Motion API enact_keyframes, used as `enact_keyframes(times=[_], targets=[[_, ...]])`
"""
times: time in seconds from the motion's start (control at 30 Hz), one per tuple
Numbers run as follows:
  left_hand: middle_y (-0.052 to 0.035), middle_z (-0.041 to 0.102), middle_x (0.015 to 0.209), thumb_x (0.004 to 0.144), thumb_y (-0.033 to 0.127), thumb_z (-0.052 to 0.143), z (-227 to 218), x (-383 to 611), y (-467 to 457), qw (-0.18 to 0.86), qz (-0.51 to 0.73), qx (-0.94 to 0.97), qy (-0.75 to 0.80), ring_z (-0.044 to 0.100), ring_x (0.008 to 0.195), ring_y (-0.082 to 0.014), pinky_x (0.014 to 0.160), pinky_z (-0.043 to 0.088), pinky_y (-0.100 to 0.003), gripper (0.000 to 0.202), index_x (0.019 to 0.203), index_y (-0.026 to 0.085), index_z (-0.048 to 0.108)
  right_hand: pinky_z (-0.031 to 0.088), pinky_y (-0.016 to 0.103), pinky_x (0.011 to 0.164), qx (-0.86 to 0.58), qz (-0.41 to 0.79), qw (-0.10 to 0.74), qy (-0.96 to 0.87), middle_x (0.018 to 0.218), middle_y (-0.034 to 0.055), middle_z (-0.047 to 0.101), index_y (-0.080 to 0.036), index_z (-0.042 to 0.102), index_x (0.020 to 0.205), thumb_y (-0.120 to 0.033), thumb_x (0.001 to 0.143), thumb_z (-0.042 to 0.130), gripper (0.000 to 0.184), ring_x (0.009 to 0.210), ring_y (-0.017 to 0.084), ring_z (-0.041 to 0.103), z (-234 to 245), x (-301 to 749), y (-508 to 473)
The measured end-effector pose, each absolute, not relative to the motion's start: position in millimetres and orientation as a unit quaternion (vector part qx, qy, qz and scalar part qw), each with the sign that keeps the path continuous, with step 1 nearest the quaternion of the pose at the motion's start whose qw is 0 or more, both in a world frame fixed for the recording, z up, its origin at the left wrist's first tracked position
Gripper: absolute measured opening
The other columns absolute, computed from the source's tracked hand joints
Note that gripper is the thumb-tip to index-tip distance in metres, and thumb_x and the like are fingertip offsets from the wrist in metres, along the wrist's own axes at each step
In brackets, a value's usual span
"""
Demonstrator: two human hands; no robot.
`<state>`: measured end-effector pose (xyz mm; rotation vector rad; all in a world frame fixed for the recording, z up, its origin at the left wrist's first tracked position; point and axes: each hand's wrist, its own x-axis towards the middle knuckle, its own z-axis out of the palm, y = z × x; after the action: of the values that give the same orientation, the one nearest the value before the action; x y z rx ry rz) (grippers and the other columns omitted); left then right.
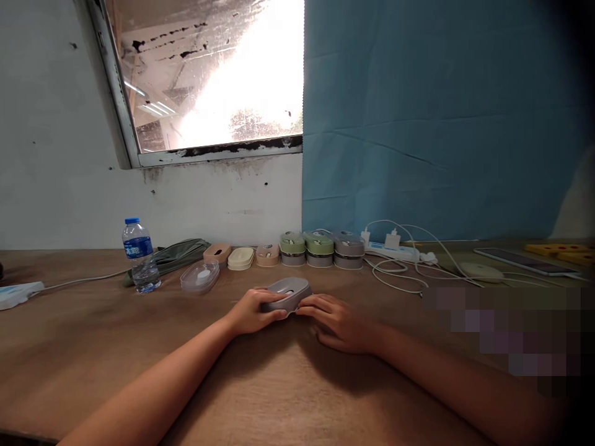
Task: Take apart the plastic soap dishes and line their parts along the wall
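A grey oval box (287,291) with a slotted lid sits on the wooden table (93,347) in front of me. My left hand (253,311) is closed around its left end, thumb along the front. My right hand (337,322) touches its right end with curled fingers, palm down on the table. Behind it, along the wall, stands a row of similar boxes: peach (217,253), cream (241,257), pink (268,254), two green ones (292,248) (319,249) and a grey one (348,251). A clear lid or tray (199,276) lies near them.
A water bottle (140,255) stands at left beside a folded green cloth (179,254). A white power strip (393,249) with chargers and loose cables (400,275) lies at right, with a phone (525,261) and yellow pieces (560,251) beyond. A white device (18,293) sits far left.
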<state>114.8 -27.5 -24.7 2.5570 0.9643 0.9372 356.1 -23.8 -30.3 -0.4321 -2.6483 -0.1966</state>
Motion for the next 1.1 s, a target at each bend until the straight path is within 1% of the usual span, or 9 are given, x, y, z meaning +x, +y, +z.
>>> enact_keyframes(times=[0.13,0.3,0.4,0.5,0.57,0.63,0.77,1.0,1.1], targets=[[-0.0054,0.068,0.096,0.078,0.039,0.055,-23,111,-28,0.172,0.341,0.862,0.333,0.060,0.085,-0.0188,0.075,0.044,-0.027,0.037,0.109,0.020,0.062,0.039,0.037,0.094,-0.146,-0.095,0.230,-0.957,0.113,0.0095,0.053,-0.017,0.049,0.117,-0.014,0.077,0.044,0.040,0.104,0.020,0.048,-31,356,-23],[-0.0066,0.068,0.091,0.076,0.039,0.057,-25,109,-27,0.203,0.346,0.848,0.347,0.059,0.080,-0.0182,0.071,0.044,-0.025,0.040,0.108,0.016,0.063,0.040,0.038,0.093,-0.136,-0.113,0.232,-0.957,0.114,0.0094,0.053,-0.016,0.051,0.115,-0.014,0.078,0.043,0.038,0.103,0.021,0.048,-32,356,-22],[-0.0082,0.067,0.094,0.075,0.039,0.058,-25,108,-26,0.225,0.356,0.835,0.353,0.059,0.083,-0.0197,0.073,0.045,-0.027,0.041,0.107,0.014,0.063,0.039,0.037,0.093,-0.132,-0.119,0.229,-0.957,0.113,0.0095,0.054,-0.015,0.051,0.114,-0.014,0.079,0.042,0.036,0.103,0.020,0.048,-32,356,-23],[-0.0089,0.064,0.106,0.076,0.041,0.057,-23,106,-25,0.288,0.382,0.804,0.354,0.058,0.094,-0.0232,0.080,0.046,-0.030,0.044,0.110,0.013,0.061,0.040,0.036,0.092,-0.113,-0.116,0.210,-0.964,0.109,0.0090,0.057,-0.016,0.051,0.114,-0.014,0.082,0.040,0.034,0.099,0.019,0.050,-30,356,-24],[-0.0080,0.063,0.110,0.077,0.041,0.056,-23,102,-24,0.327,0.392,0.786,0.350,0.057,0.097,-0.0243,0.083,0.046,-0.032,0.046,0.113,0.013,0.059,0.040,0.035,0.090,-0.103,-0.111,0.199,-0.968,0.107,0.0088,0.057,-0.016,0.051,0.115,-0.014,0.083,0.040,0.034,0.097,0.018,0.051,-30,356,-24],[-0.0072,0.064,0.107,0.077,0.042,0.056,-24,98,-22,0.345,0.392,0.778,0.350,0.058,0.095,-0.0240,0.081,0.046,-0.032,0.047,0.114,0.013,0.058,0.041,0.035,0.088,-0.110,-0.104,0.198,-0.968,0.108,0.0092,0.056,-0.017,0.052,0.114,-0.014,0.082,0.041,0.034,0.097,0.018,0.051,-32,356,-23],[-0.0072,0.067,0.097,0.076,0.042,0.056,-27,95,-18,0.352,0.402,0.765,0.359,0.059,0.087,-0.0219,0.075,0.047,-0.030,0.048,0.114,0.012,0.058,0.041,0.034,0.087,-0.130,-0.085,0.213,-0.965,0.111,0.0103,0.054,-0.016,0.052,0.111,-0.012,0.080,0.042,0.033,0.096,0.019,0.051,-34,357,-21],[-0.0073,0.067,0.088,0.075,0.047,0.056,-26,98,-16,0.376,0.475,0.704,0.370,0.059,0.079,-0.0188,0.070,0.047,-0.027,0.044,0.098,0.011,0.065,0.041,0.035,0.089,-0.125,-0.073,0.212,-0.966,0.103,0.0107,0.058,-0.014,0.051,0.112,-0.011,0.080,0.041,0.034,0.095,0.019,0.052,-33,355,-22],[-0.0072,0.068,0.084,0.075,0.049,0.054,-25,96,-13,0.378,0.505,0.671,0.389,0.060,0.076,-0.0185,0.067,0.047,-0.026,0.047,0.099,0.010,0.064,0.041,0.035,0.088,-0.128,-0.070,0.212,-0.966,0.103,0.0105,0.058,-0.014,0.051,0.112,-0.010,0.079,0.043,0.034,0.095,0.019,0.052,-32,354,-22]])
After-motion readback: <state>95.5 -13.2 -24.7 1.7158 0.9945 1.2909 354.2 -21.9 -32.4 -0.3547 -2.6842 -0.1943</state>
